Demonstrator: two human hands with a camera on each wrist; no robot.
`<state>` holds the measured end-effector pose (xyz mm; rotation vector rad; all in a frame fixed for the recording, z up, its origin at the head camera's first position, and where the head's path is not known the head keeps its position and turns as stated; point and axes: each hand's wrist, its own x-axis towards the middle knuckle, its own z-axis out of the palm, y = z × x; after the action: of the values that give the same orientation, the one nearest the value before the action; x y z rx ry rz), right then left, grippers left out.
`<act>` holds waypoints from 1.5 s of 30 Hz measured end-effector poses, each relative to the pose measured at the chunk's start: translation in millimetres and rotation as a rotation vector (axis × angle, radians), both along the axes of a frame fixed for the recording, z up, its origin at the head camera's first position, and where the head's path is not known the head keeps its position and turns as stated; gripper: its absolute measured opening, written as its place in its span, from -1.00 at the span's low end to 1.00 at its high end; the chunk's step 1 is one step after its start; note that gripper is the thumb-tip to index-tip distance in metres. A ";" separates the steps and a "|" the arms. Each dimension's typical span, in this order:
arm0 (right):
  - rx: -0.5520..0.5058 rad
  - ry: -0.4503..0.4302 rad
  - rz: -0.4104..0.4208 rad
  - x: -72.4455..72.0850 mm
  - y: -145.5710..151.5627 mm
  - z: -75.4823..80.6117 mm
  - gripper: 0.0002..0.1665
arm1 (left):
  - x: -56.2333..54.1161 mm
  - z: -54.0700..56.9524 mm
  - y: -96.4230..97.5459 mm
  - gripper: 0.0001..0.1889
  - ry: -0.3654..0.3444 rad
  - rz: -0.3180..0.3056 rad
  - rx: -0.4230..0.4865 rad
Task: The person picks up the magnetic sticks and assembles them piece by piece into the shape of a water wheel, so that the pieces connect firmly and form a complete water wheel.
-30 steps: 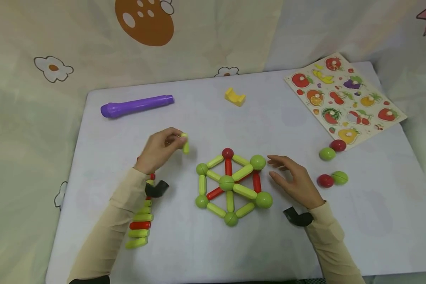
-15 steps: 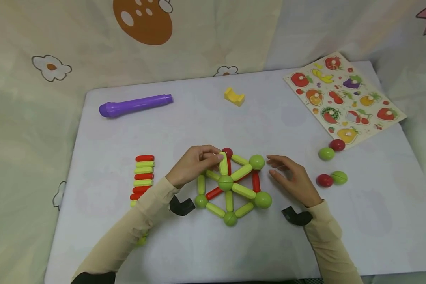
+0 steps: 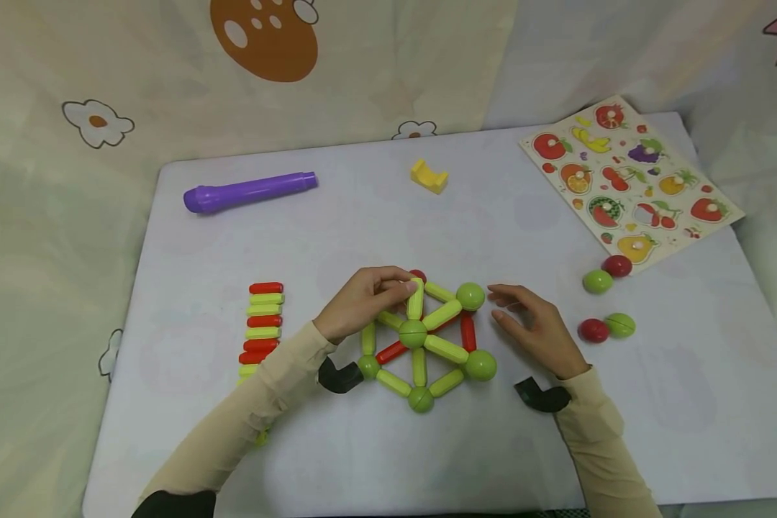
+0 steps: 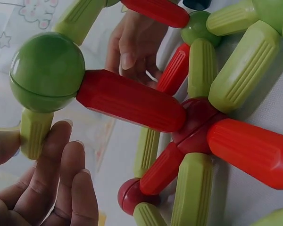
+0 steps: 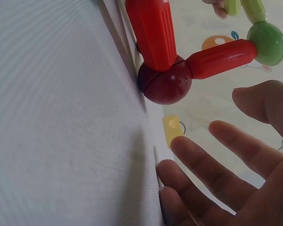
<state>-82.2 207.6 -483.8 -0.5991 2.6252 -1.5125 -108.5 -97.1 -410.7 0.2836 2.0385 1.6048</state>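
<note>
A frame of magnetic building rods and balls (image 3: 445,350), lime green and red, stands raised at the middle of the table. My left hand (image 3: 365,303) pinches a lime green rod (image 3: 415,301) between thumb and fingers. One end of that rod meets the raised green ball (image 3: 413,334) at the frame's centre; in the left wrist view, rod and green ball (image 4: 47,70) touch. The left hand hides part of the frame's far left side. Just right of the frame, my right hand (image 3: 537,327) holds nothing; its fingers are relaxed and apart from a dark red ball (image 5: 166,82).
A row of red and lime rods (image 3: 263,321) lies at left, partly under the left sleeve. Red and green balls (image 3: 598,281) sit in pairs at right, beside a fruit puzzle board (image 3: 628,180). Further back lie a purple toy microphone (image 3: 249,192) and a yellow block (image 3: 429,177).
My left hand has moved right from beside the rod row, bringing the lime green rod to the frame's central ball. The right hand has stayed put.
</note>
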 end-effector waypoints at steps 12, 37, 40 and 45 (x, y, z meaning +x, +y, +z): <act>0.011 -0.031 -0.008 0.8 -1.1 0.2 -0.51 | 0.3 2.4 -74.8 -0.68 0.498 0.096 -0.581; -0.001 -0.037 -0.010 -0.8 0.5 -3.5 -0.51 | -19.9 -13.3 -138.2 -0.69 0.359 -0.028 -0.976; -0.007 -0.033 -0.004 -1.2 0.6 -3.0 -0.51 | -22.6 -15.5 -131.2 -0.72 0.448 -0.008 -0.968; -0.006 -0.030 -0.003 -1.1 1.1 -3.9 -0.51 | -30.0 -2.4 -84.3 -0.74 0.482 0.019 -0.706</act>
<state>-83.2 208.8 -487.7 -0.5681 2.6016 -1.5185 -138.4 -181.4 -413.1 0.4078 2.8233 0.7705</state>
